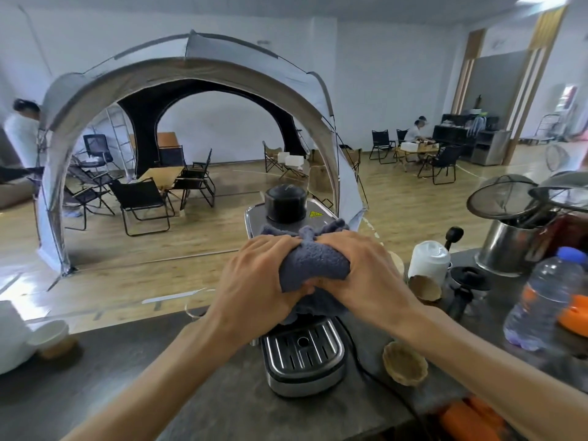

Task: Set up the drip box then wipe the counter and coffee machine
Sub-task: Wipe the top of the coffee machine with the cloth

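At the centre of the frame, both hands grip a bunched grey-blue cloth [313,261] over the front of the espresso machine [296,214]. The left hand [261,275] curls round the cloth's left side, and the right hand [366,268] clasps its right side, thumbs underneath. Below the hands, the machine's slotted metal drip tray [304,351] sits seated at its base on the dark counter [127,377]. Lower right of the tray lies a fluted brown paper cup [404,362]. A clear water bottle [547,297] stands at the right edge.
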A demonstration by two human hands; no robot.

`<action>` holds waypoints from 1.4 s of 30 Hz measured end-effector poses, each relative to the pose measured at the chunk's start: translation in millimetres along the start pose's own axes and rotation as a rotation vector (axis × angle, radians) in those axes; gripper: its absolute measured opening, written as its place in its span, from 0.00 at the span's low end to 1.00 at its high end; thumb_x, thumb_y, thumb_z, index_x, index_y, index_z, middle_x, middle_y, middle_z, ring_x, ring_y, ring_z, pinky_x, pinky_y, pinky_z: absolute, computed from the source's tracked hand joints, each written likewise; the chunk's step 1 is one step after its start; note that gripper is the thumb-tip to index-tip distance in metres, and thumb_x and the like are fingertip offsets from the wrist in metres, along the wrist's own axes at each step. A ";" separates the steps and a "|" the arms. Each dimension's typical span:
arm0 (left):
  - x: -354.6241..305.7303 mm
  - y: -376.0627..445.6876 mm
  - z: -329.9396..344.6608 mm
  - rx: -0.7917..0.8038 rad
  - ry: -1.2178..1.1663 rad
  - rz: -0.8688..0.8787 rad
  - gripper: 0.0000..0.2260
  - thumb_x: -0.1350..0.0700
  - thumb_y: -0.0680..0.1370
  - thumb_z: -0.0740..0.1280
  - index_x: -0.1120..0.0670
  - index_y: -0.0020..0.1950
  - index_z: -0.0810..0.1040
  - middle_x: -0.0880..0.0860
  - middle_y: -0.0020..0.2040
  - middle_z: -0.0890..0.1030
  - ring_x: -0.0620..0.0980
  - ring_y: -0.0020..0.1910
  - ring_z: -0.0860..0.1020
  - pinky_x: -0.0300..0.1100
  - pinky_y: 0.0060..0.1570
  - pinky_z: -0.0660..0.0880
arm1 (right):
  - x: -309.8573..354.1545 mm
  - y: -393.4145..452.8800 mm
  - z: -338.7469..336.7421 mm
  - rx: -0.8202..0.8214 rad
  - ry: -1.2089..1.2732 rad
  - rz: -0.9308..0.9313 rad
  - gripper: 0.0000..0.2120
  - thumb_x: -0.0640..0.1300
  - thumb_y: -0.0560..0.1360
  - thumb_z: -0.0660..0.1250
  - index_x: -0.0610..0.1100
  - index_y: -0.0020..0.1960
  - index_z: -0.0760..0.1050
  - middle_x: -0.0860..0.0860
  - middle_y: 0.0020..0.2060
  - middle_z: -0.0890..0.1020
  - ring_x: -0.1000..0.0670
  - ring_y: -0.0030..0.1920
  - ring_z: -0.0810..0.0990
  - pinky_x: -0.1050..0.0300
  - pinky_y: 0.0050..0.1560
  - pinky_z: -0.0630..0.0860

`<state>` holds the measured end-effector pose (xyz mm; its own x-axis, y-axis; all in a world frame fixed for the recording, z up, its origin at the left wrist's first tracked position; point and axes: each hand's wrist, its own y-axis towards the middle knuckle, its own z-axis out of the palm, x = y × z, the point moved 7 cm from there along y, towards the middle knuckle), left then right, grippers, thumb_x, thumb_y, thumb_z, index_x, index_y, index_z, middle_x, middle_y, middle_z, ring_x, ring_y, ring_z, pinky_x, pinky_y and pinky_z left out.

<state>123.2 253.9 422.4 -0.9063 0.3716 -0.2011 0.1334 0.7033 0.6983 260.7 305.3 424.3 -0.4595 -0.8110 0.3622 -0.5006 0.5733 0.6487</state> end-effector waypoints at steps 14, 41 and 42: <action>-17.1 27.2 -40.4 0.099 0.074 0.024 0.19 0.44 0.69 0.77 0.52 0.54 0.78 0.48 0.40 0.82 0.51 0.38 0.80 0.44 0.39 0.75 | 10.2 13.9 -20.0 -0.017 0.297 0.098 0.14 0.45 0.66 0.80 0.46 0.48 0.80 0.52 0.36 0.83 0.56 0.36 0.80 0.62 0.39 0.76; -24.5 -49.2 -47.0 -0.143 -0.415 -0.383 0.15 0.55 0.69 0.78 0.45 0.52 0.79 0.43 0.45 0.82 0.40 0.45 0.80 0.33 0.43 0.77 | -13.7 -63.2 -63.0 -0.191 0.482 0.472 0.18 0.44 0.67 0.79 0.50 0.52 0.75 0.53 0.43 0.83 0.59 0.42 0.82 0.66 0.40 0.78; -15.4 -33.4 -52.2 -0.159 -0.419 -0.426 0.15 0.52 0.69 0.77 0.46 0.54 0.78 0.43 0.46 0.81 0.40 0.45 0.80 0.34 0.44 0.78 | -15.5 -43.6 -66.2 -0.218 0.466 0.469 0.18 0.47 0.68 0.78 0.51 0.53 0.74 0.53 0.45 0.82 0.59 0.44 0.82 0.64 0.41 0.79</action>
<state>111.7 193.0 438.0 -0.6282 0.3071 -0.7149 -0.2964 0.7551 0.5848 338.2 285.1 434.8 -0.2038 -0.4767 0.8551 -0.1451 0.8785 0.4552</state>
